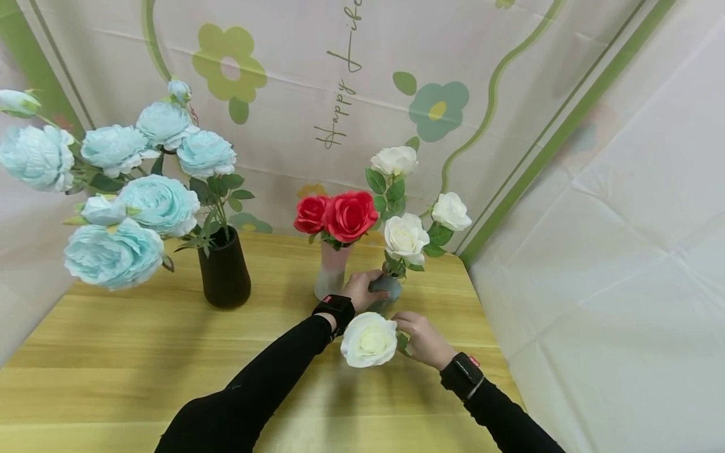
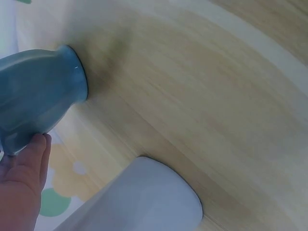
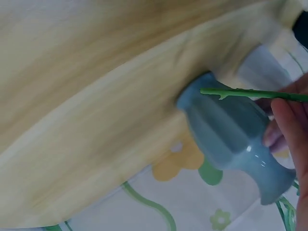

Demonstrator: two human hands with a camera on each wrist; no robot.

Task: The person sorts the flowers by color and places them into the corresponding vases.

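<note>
A ribbed blue-grey vase (image 1: 389, 290) stands on the wooden table, holding several white roses (image 1: 406, 238). My left hand (image 1: 360, 291) grips this vase from its left side; in the left wrist view its fingers (image 2: 34, 156) lie against the vase wall. Just in front, my right hand (image 1: 423, 341) pinches the stem of a separate white rose (image 1: 369, 340), whose bloom faces up toward me. In the right wrist view, the green stem (image 3: 240, 93) sticks out past the fingers, its cut end crossing in front of the vase (image 3: 219, 125).
Left of the gripped vase is a pink-and-white vase (image 1: 330, 274) with red roses (image 1: 349, 216). Farther left, a black vase (image 1: 224, 270) holds large light-blue flowers (image 1: 160, 202) that spread over the table (image 1: 113, 352). A printed cloth (image 1: 283, 119) hangs behind.
</note>
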